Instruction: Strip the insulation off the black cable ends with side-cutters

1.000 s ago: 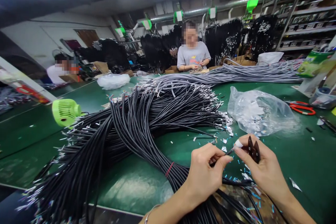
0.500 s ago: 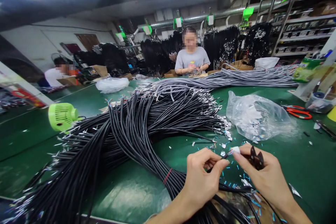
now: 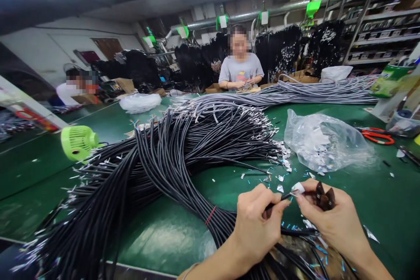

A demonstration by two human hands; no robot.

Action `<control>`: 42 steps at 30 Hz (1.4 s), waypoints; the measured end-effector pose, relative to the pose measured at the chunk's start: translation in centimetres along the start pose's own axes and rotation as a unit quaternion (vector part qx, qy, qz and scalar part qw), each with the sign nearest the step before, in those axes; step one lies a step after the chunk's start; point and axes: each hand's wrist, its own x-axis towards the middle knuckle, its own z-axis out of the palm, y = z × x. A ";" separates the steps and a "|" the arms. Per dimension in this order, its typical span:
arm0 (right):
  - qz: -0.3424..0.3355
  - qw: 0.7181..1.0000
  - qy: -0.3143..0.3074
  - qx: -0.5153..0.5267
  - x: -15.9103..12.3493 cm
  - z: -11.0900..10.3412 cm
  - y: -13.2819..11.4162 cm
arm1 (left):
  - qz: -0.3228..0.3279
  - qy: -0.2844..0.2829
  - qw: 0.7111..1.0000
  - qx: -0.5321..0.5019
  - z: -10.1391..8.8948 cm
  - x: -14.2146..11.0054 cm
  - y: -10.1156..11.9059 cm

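My left hand [image 3: 257,218] is closed on the end of a black cable [image 3: 286,196], pinched between thumb and forefinger. From that end, thin inner wires reach toward my right hand [image 3: 337,221]. Its thumb and forefinger are closed around the wire tips, beside a white piece [image 3: 297,188] that may be a wrap on the finger. Small dark nippers [image 3: 324,197] rest in the same hand, jaws apart and pointing up, handles hidden by the palm. Beneath both wrists runs a bundle of black cables [image 3: 226,227] tied with a red band [image 3: 210,215].
A large pile of black cables [image 3: 157,157] covers the bench's left and middle. Grey cables [image 3: 295,92] lie behind. Right are a plastic bag [image 3: 328,142] of scraps and red-handled scissors [image 3: 377,135]. A green fan [image 3: 78,143] stands left; a co-worker [image 3: 241,70] sits opposite.
Both hands have shifted slightly right, and the left has turned a little around the cable. The wire ends now show less between the fingers. The camera view has tilted slightly.
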 end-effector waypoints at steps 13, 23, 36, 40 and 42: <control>0.336 0.861 -0.154 0.350 0.8 0.6 -0.8 | -0.078 -0.057 0.988 -0.121 0.0 0.4 -0.4; 0.106 0.985 0.016 0.133 -0.1 -0.3 -0.4 | -0.192 -0.055 0.968 -0.152 -0.1 0.4 -0.2; 0.018 0.998 0.063 0.016 -1.0 0.3 -0.8 | -0.216 -0.098 0.952 -0.194 0.3 0.3 -0.4; -0.046 0.995 0.061 -0.058 -0.9 -0.4 -0.4 | -0.247 -0.092 0.942 -0.210 0.3 0.6 -0.3; -0.057 0.995 0.050 -0.061 -0.8 -0.5 -0.5 | -0.268 -0.086 0.932 -0.226 0.2 0.9 -0.3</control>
